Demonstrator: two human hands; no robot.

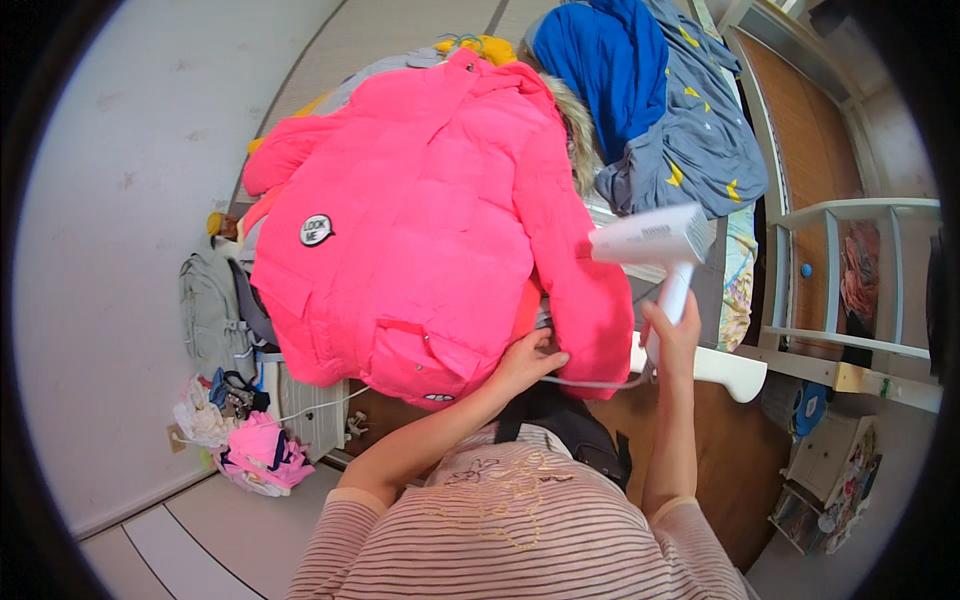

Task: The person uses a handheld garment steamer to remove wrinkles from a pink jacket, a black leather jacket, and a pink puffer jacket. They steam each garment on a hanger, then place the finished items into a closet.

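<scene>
A bright pink padded jacket (420,217) with a fur-trimmed hood is spread out before me, bearing a round black-and-white patch. My right hand (675,330) grips the handle of a white hair dryer (652,236), whose nozzle points left at the jacket's right-side sleeve (581,270). The dryer's cord runs left from the handle, passing near my left hand (531,358). That hand is at the jacket's lower edge, between the body and the sleeve, fingers spread; whether it pinches any fabric I cannot tell.
Blue cloth (607,67) and grey star-patterned bedding (697,142) lie at the upper right. A grey backpack (214,315) and piled clothes (262,454) are at the left beside the wall. A white ladder-like rail (832,259) stands at the right. A dark bag (577,424) is close to my body.
</scene>
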